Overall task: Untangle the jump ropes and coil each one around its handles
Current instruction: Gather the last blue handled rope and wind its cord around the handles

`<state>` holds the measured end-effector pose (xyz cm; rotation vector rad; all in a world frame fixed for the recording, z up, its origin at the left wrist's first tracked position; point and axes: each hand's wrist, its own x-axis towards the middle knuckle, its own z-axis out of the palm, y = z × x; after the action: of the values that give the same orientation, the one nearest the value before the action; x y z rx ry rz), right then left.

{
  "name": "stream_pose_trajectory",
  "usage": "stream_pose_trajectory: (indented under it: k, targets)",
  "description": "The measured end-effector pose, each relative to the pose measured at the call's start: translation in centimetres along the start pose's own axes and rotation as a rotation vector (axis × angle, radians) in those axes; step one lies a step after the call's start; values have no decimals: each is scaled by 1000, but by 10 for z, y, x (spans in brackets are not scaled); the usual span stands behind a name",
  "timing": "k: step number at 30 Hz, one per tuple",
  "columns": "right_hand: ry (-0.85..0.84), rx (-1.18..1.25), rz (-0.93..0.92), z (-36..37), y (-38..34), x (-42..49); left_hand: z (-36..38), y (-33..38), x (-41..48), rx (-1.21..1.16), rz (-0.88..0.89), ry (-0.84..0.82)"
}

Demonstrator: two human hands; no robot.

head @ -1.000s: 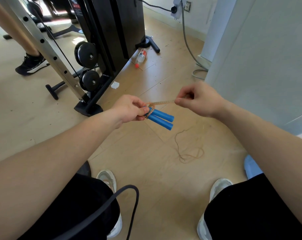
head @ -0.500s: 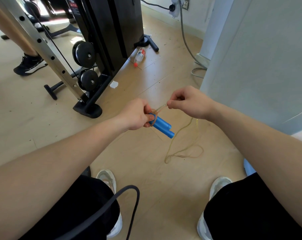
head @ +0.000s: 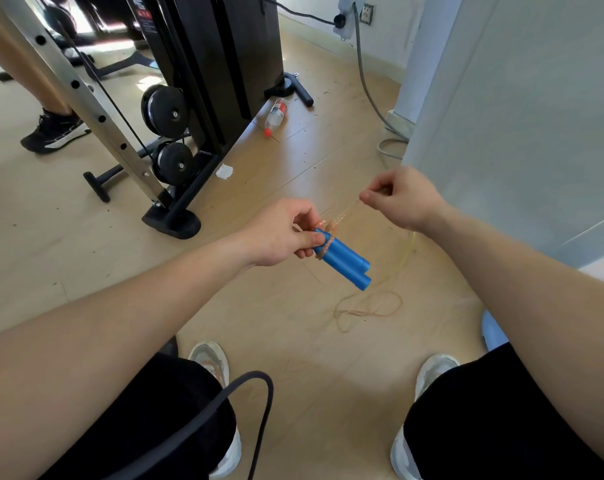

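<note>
Gripping the two blue handles together at their upper end, the left hand points them down and to the right. Several turns of the thin rope circle them just beside the fingers. The right hand pinches the rope, whose slack lies looped on the wooden floor.

Black shorts, pale grey sneakers

Paired blue handles tilted, thin rope seemingly wound
</note>
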<state>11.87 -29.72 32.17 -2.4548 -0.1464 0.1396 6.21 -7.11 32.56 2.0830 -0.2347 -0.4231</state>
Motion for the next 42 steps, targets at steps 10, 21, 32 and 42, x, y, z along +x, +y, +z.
stream_pose_trajectory:
  k: [10, 21, 32, 42]
  targets:
    - [-233, 284, 56, 12, -1, -14, -25, 9, 1, -495, 21, 104]
    - [-300, 128, -76, 45, -63, -58, -21, -12, 16, -64, -16, 467]
    - [-174, 89, -226, 0, -37, -27, -16, 0, 4, 125, 117, 98]
    - [-275, 308, -100, 8, -2, -19, -21, 9, -1, -232, 122, 26]
